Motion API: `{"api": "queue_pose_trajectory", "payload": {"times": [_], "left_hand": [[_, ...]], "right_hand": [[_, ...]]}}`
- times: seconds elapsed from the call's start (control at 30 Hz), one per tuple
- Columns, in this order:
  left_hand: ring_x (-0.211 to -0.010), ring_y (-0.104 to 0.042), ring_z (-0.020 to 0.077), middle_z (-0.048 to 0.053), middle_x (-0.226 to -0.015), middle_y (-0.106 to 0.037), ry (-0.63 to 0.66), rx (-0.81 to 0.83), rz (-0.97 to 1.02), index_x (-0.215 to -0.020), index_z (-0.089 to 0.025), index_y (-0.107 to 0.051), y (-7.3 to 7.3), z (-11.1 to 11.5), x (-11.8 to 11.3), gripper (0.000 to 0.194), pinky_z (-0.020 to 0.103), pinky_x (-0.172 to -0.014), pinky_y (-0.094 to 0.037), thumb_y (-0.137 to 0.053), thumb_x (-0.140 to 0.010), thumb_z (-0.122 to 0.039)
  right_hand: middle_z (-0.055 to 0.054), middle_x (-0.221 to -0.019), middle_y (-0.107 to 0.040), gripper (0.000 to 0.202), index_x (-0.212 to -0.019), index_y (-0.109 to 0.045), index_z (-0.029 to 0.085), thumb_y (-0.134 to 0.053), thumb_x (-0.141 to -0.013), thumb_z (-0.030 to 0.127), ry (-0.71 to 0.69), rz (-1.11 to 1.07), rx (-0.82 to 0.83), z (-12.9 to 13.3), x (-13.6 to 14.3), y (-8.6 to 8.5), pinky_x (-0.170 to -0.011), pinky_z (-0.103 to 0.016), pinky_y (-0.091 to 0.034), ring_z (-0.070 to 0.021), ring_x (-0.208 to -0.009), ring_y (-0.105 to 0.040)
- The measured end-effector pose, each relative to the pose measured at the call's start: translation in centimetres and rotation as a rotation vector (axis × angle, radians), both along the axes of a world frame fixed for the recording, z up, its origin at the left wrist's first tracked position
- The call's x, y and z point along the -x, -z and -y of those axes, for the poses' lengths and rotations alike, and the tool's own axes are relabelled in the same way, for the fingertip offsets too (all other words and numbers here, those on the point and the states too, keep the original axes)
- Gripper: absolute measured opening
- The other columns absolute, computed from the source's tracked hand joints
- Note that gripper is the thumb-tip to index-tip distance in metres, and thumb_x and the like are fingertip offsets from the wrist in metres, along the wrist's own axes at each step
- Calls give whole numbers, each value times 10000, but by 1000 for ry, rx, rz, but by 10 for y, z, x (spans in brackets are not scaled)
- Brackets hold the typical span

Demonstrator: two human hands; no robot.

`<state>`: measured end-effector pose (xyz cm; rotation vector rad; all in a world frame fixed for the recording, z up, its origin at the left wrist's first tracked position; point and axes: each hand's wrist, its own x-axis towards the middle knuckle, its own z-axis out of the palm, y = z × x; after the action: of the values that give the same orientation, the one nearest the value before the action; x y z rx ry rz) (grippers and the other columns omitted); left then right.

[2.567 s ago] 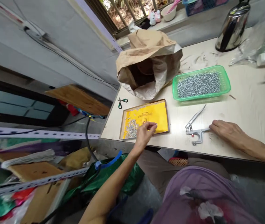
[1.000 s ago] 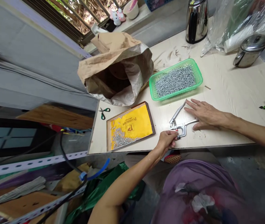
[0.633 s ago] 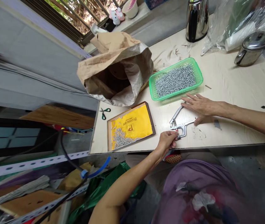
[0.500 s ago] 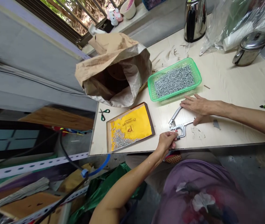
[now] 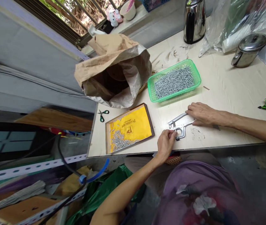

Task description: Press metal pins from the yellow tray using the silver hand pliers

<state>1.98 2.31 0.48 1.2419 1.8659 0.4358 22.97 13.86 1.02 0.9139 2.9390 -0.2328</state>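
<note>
My right hand [image 5: 199, 113] grips the near pliers [image 5: 183, 125], the squeeze seemingly unfinished, my left hand [image 5: 166, 143] pinches something unclear at their left end, and metal pieces [image 5: 173, 79] lie in the left tray [image 5: 142, 123] and far basket [image 5: 196, 76].

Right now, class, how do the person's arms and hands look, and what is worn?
The left hand and right hand are ungloved, both forearms bare, with no sleeve, watch or bracelet showing. The purple shirt has a floral print.

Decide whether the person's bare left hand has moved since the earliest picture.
Yes: the bare left hand has moved rightward, from over the shallow yellow-lined cardboard tray to the silver metal pliers.
</note>
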Motion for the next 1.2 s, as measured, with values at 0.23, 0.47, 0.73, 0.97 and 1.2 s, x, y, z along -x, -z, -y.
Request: {"api": "queue_pose_trajectory", "payload": {"times": [0.23,0.47,0.73,0.97,1.2], "left_hand": [[-1190,-511,303,176,-1330,-549,679,-494,-364,-1308,-135,-494,16,-42,-29,540,450,-1018,-445,-704,-839,-302],[-1052,-538,282,129,-1182,-589,846,-452,-410,-1314,-149,-466,19,-59,-29,560,447,-924,-481,-680,-854,-385],[-897,-530,227,67,-886,-609,802,-464,-448,-963,-187,-628,23,-48,-39,160,356,-764,-456,-511,-972,-295],[-1090,-581,264,138,-1186,-645,772,-599,-470,-1187,-143,-575,37,-37,-39,269,423,-912,-508,-499,-974,-288],[-1372,-460,319,210,-1408,-536,736,-791,-454,-1320,-84,-514,60,8,-66,422,479,-1106,-439,-433,-996,-341]], "right_hand": [[-131,-985,-619,339,-1053,-620,84,-720,-807,295,47,-13,18,16,-3,0,-775,-349,-399,-253,-919,-531],[-157,-1088,-621,526,-1141,-601,75,-808,-740,344,116,11,51,22,-9,2,-791,-359,-421,-286,-982,-535],[-73,-826,-617,194,-852,-639,142,-475,-942,91,60,-50,109,28,-5,9,-713,-300,-385,-193,-783,-525],[-133,-948,-633,199,-972,-661,101,-667,-861,266,98,-106,128,23,-18,4,-747,-317,-430,-233,-876,-557],[-116,-920,-648,224,-1016,-683,140,-533,-922,277,93,-139,79,-16,-28,15,-743,-338,-436,-232,-839,-576]]}}
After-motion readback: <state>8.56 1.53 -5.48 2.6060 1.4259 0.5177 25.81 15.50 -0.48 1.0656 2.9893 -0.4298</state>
